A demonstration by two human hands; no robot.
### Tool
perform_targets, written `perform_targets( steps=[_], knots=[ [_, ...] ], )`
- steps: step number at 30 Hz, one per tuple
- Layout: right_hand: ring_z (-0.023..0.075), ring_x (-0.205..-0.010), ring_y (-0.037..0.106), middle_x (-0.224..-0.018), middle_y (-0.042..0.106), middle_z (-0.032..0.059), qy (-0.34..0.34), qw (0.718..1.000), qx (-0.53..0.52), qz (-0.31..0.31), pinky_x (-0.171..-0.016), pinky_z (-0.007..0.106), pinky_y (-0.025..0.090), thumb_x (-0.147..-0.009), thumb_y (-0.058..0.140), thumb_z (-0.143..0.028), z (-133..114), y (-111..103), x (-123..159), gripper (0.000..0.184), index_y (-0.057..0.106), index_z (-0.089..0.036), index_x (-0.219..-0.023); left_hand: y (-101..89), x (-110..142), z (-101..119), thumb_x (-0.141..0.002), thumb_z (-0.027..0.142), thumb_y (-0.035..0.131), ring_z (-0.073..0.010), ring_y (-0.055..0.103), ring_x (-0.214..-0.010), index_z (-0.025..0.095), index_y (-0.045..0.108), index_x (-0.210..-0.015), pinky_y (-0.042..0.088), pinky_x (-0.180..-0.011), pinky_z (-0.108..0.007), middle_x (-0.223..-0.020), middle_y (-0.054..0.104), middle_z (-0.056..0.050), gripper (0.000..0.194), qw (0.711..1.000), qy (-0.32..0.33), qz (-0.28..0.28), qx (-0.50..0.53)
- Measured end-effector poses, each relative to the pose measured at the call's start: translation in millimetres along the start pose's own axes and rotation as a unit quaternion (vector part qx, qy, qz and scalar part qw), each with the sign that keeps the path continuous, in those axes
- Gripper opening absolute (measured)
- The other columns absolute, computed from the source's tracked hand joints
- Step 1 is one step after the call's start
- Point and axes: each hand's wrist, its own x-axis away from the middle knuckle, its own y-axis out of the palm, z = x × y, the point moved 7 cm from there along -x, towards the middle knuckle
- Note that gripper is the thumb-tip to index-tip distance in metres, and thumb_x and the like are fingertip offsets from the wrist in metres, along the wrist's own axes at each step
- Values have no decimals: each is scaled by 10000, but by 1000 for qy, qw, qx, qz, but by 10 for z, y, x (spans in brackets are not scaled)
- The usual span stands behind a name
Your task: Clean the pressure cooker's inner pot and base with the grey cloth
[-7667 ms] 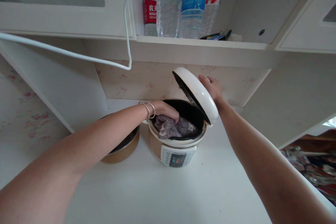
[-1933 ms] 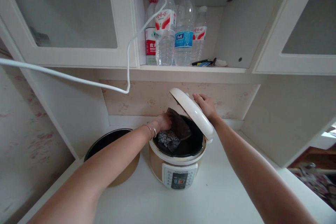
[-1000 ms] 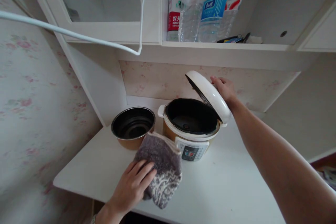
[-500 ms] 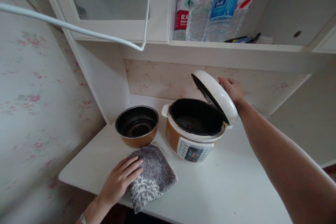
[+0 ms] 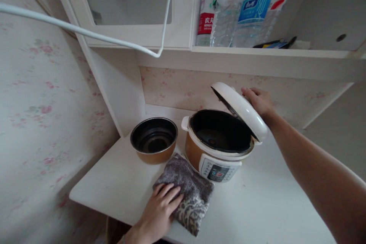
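A brown and white rice cooker (image 5: 219, 156) stands on the white counter (image 5: 257, 206) with its dark chamber bare. Its white lid (image 5: 241, 108) is tilted up. My right hand (image 5: 259, 101) rests behind the lid's top, fingers curled on it, keeping it up. A grey patterned cloth (image 5: 188, 190) lies flat on the counter in front of the cooker. My left hand (image 5: 160, 209) lies on the cloth's left part, fingers stretched out flat. A brown inner pot (image 5: 154, 145) with a dark inside stands left of the cooker.
Several plastic water bottles (image 5: 246, 7) stand on the shelf above. A white cable (image 5: 85, 32) runs across the upper left. Flowered wallpaper (image 5: 42, 103) covers the left wall. The counter's front edge (image 5: 94, 206) is near my left wrist.
My left hand wiped inside the cooker with the cloth, lifted it out and laid it on the counter. In the last half second it slid the cloth slightly right. The right hand stays on the lid.
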Motion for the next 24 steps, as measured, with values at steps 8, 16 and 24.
perform_targets(
  steps=[8, 16, 24],
  knots=[
    [212, -744, 568, -752, 657, 52, -7, 1000, -1, -14, -665, 315, 382, -770, 529, -643, 35, 42, -35, 498, 698, -178, -816, -753, 67, -730, -834, 492, 573, -228, 649, -996, 214, 694, -1094, 513, -890, -325, -1121, 689, -88, 400, 860, -263, 129, 418],
    [236, -838, 599, -866, 694, 67, -16, 1000, 8, -26, -738, 334, 391, -785, 554, -605, -11, 66, -22, 440, 715, -200, -848, -1149, 322, -1959, -728, 491, 684, -137, 676, -666, 236, 604, -1154, 477, -494, -225, -1209, 556, -81, 503, 656, -435, 303, 538],
    [199, -719, 557, -755, 662, 56, -7, 1000, 4, -17, -659, 322, 372, -789, 546, -612, 16, 43, -36, 451, 703, -190, -804, -881, -130, -1894, -793, 259, 663, -233, 722, -674, 174, 518, -1095, 573, -522, -270, -967, 645, -90, 345, 629, -447, 183, 609]
  ],
)
